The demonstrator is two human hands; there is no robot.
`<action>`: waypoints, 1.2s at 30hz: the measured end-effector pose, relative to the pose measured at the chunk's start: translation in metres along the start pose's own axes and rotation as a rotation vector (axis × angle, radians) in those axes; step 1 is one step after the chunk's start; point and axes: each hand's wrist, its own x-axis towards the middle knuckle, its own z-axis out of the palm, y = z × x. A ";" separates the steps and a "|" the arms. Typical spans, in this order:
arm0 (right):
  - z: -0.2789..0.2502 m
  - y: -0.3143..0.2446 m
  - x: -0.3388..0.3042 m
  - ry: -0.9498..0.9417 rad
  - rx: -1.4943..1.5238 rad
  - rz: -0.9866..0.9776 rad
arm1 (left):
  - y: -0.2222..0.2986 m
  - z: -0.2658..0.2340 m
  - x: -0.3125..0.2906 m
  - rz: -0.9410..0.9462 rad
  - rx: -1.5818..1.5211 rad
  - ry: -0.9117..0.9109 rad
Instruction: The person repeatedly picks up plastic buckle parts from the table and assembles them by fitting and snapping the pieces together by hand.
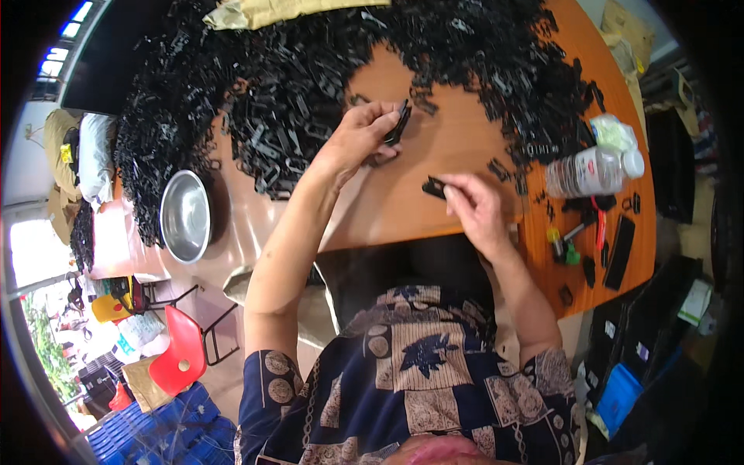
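Observation:
My left hand [358, 139] is raised over the bare middle of the table, its thumb and fingers closed on a slim black plastic piece [400, 124] held up on a slant. Lower and to the right, my right hand [478, 211] pinches a short black plastic piece [434, 187] between thumb and fingers. The two pieces are apart. Beyond both hands spreads a large heap of black plastic pieces [287, 116], many of them flat and clip-like. The exact kind of either held piece is too small to tell.
A steel bowl [186, 217] stands at the table's left. On the right are a clear plastic bottle [583, 173], a yellow-and-green tool [564, 246] and a long black strip [618, 253]. Brown paper [302, 11] lies over the far heap. A red chair [180, 353] stands lower left.

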 end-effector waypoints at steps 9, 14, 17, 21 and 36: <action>0.023 -0.041 -0.009 -0.250 0.046 -0.004 | -0.059 0.002 -0.089 0.043 -0.462 -0.116; 0.036 -0.046 -0.024 -0.251 -0.019 -0.001 | -0.064 0.004 -0.116 0.100 -0.356 -0.073; 0.041 -0.050 -0.031 -0.240 -0.065 -0.014 | -0.069 0.002 -0.122 0.155 -0.287 -0.047; 0.042 -0.054 -0.036 -0.261 -0.048 -0.022 | -0.069 0.001 -0.128 0.160 -0.250 -0.028; 0.037 -0.033 -0.032 -0.215 -0.144 -0.037 | -0.089 0.044 -0.130 0.307 0.081 0.251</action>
